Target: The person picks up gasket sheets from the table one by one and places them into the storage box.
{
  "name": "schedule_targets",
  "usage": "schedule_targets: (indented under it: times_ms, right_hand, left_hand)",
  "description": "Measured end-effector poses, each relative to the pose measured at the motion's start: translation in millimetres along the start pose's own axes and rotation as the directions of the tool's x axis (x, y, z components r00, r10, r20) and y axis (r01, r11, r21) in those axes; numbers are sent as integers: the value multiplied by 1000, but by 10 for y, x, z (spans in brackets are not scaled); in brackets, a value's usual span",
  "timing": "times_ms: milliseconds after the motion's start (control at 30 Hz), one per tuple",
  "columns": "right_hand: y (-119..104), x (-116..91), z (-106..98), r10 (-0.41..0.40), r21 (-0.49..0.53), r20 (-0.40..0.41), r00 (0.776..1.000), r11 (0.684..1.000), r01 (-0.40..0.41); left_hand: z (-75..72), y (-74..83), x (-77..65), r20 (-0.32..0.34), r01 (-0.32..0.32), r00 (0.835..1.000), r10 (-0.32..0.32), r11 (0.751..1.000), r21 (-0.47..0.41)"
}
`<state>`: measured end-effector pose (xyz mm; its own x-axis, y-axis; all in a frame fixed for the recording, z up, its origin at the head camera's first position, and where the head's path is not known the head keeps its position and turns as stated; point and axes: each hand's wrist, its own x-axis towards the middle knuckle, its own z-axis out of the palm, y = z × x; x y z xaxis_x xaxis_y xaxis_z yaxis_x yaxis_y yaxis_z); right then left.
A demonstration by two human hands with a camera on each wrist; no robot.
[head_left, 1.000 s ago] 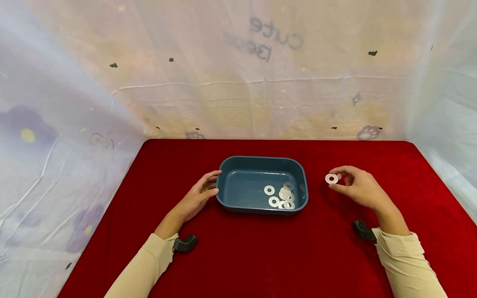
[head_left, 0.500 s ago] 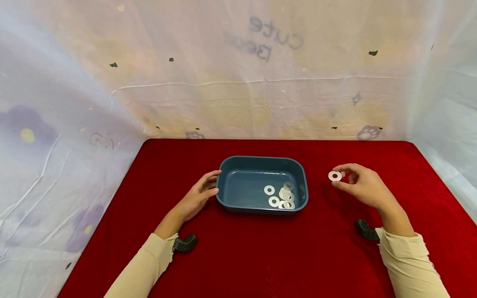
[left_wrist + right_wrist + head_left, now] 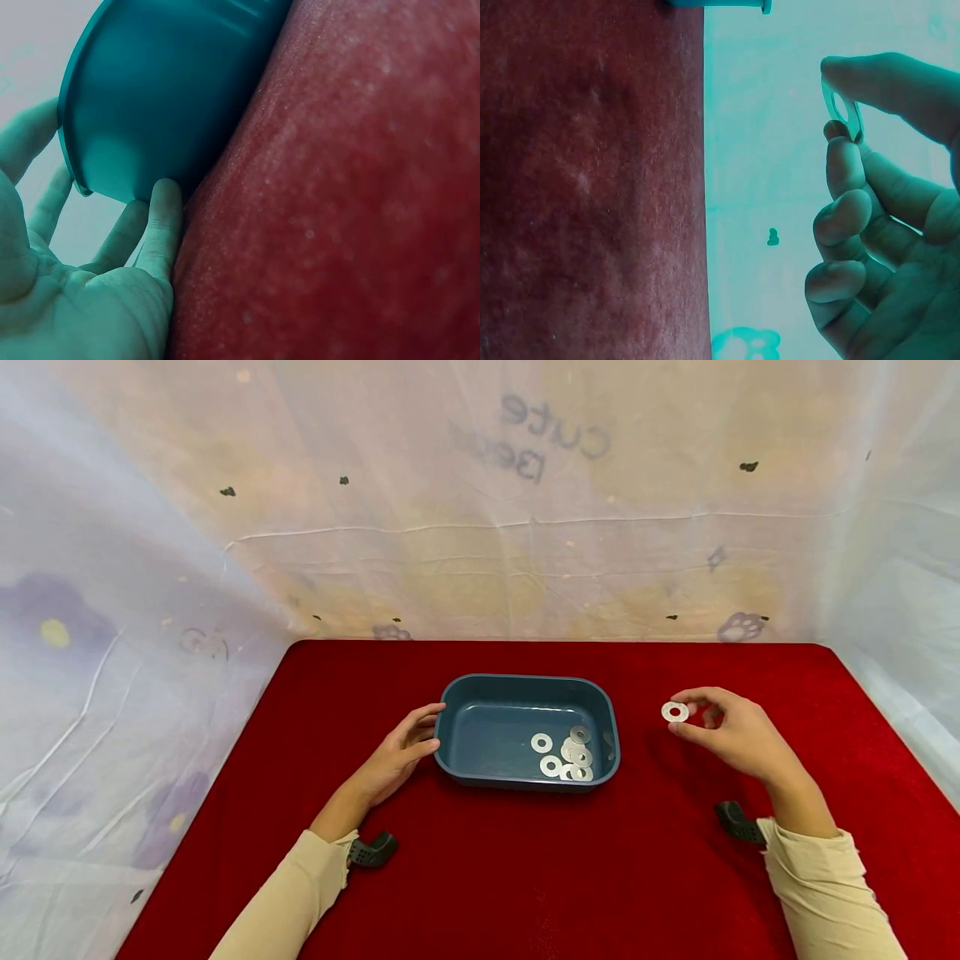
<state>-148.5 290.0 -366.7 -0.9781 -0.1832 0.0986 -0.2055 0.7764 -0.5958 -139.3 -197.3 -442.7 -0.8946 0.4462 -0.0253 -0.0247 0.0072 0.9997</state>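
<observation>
A flat metal washer is pinched between the thumb and fingertips of my right hand, held up to the right of the blue bin. In the right wrist view this washer is seen nearly edge-on, the other fingers curling below it. My left hand touches the left end of the bin, its fingers extended. The left wrist view has these fingers against the outer wall and the thumb at the rim. Several more washers lie in the right part of the bin, some overlapping.
A red cloth covers the table under the bin. Pale printed curtains hang behind it and at both sides. A dark wrist mount sits by the left cuff, another dark mount by the right.
My right hand has shifted a little to the right and away from me with the washer, also turning it slightly. My left hand, the bin and the washers in it have stayed put.
</observation>
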Motion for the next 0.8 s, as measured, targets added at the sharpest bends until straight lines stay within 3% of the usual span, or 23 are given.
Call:
schedule_targets:
  times_ms: [800]
  right_hand:
    - [-151,7,123,-56,11,-29,998,998,57]
  left_hand:
    - [-3,-4,-1,5,-8,1000,8,1000,-4]
